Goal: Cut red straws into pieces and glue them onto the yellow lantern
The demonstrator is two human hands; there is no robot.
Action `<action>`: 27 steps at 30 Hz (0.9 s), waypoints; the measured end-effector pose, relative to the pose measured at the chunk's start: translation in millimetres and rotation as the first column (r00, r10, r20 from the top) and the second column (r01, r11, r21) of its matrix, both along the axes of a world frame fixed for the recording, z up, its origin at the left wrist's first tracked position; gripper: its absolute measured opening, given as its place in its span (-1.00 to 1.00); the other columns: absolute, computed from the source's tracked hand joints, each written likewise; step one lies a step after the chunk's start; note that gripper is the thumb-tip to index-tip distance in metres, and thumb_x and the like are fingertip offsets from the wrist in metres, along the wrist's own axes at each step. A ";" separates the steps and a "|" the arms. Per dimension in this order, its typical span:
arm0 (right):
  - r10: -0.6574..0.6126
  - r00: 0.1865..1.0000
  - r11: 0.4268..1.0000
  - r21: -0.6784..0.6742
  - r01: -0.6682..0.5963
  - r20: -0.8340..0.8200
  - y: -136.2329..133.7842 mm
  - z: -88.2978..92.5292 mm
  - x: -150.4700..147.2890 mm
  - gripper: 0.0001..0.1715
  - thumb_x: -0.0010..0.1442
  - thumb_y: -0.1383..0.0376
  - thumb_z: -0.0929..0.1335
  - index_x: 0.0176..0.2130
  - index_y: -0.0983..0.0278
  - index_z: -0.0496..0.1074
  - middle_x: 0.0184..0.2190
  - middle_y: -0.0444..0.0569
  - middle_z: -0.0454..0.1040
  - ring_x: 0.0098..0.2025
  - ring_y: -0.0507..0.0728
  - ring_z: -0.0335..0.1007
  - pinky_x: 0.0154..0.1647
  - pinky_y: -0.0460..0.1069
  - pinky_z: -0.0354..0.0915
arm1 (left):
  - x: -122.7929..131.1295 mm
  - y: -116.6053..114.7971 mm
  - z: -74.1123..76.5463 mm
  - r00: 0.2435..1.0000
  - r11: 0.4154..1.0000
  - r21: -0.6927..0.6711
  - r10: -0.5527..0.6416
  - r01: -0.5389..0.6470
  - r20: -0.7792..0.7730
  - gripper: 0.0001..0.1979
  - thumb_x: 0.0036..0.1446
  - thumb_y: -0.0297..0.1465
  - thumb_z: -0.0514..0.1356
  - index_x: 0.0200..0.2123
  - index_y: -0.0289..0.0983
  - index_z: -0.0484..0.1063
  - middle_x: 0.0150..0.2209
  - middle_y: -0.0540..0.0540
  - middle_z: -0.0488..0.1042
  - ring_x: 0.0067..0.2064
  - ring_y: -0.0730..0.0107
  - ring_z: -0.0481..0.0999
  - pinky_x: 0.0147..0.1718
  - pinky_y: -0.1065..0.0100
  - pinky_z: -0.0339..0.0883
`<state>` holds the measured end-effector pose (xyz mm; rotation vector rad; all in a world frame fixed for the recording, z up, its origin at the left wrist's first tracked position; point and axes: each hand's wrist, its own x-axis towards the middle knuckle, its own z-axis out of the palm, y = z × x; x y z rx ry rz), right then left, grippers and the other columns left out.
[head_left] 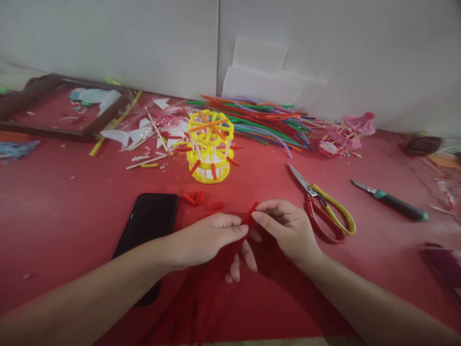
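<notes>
A red fuzzy strip (251, 211) slants between my hands at the centre front. My left hand (219, 238) holds its lower part between thumb and fingers. The thumb and forefinger of my right hand (284, 223) pinch its upper end. Beyond them, several short red pieces (198, 198) lie on the red table (259, 178). Farther back stands a round yellow frame (211, 146) with pale sticks, orange strips across its top and red pieces sticking out around its middle.
A black phone (149, 221) lies beside my left forearm. Scissors (320, 202) and a green-handled knife (396, 202) are at the right. Behind are coloured pipe cleaners (259, 120), a pink model (347, 134), white scraps (140, 132) and a dark wooden frame (46, 130).
</notes>
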<state>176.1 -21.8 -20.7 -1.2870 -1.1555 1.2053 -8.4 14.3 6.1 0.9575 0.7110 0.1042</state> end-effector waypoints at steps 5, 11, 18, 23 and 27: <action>-0.097 0.994 0.994 0.053 0.094 0.042 4.8 0.2 4.6 -0.85 0.03 0.22 0.51 -0.37 0.23 0.53 -0.49 -0.12 0.61 -0.46 0.01 0.52 -0.38 -0.11 0.46 | -2.1 0.2 -2.3 1.000 1.000 0.003 -0.001 0.001 0.022 -0.71 0.35 -0.28 -0.03 -0.17 -0.35 0.39 -0.46 -0.07 0.55 -0.65 0.55 0.39 -0.53 0.41 0.30; -0.061 0.993 0.997 0.049 0.056 0.101 5.7 0.3 6.7 -0.68 0.05 0.17 0.50 -0.18 0.22 0.54 -0.48 -0.12 0.61 -0.48 0.02 0.51 -0.44 -0.11 0.44 | -2.9 2.9 -0.3 1.000 0.998 -0.067 -0.001 0.003 0.025 -0.73 0.30 -0.29 0.04 -0.26 -0.33 0.45 -0.64 0.16 0.17 -0.68 0.61 0.08 -0.67 0.50 0.24; 0.083 0.991 0.996 0.017 -0.085 0.107 4.3 -1.0 8.1 -0.78 0.07 0.17 0.49 -0.22 0.16 0.61 -0.37 -0.10 0.65 -0.34 0.08 0.58 -0.28 -0.06 0.48 | -9.0 11.4 0.8 0.993 0.945 -0.303 -0.117 0.122 0.035 -0.70 0.28 -0.34 0.04 -0.38 -0.34 0.48 -0.72 0.16 0.03 -0.72 0.62 -0.10 -0.77 0.58 0.00; 0.065 0.998 0.998 -0.007 -0.065 0.016 10.3 -2.9 13.5 -0.80 0.05 0.14 0.51 -0.33 0.20 0.58 -0.44 -0.11 0.63 -0.40 0.06 0.56 -0.31 -0.06 0.47 | -9.3 12.2 0.1 0.996 0.921 -0.391 0.030 0.006 0.087 -0.71 0.30 -0.34 0.02 -0.33 -0.35 0.48 -0.70 0.16 0.05 -0.70 0.66 -0.16 -0.77 0.64 -0.11; 0.049 0.998 0.998 -0.027 -0.050 -0.025 15.3 0.9 17.4 -0.77 0.09 0.12 0.49 -0.34 0.24 0.53 -0.51 -0.11 0.60 -0.45 0.07 0.55 -0.31 -0.02 0.48 | -6.6 10.8 -0.6 0.971 0.923 -0.348 0.211 -0.162 0.109 -0.66 0.34 -0.29 -0.02 -0.20 -0.35 0.48 -0.57 0.01 0.34 -0.65 0.62 0.11 -0.72 0.61 0.10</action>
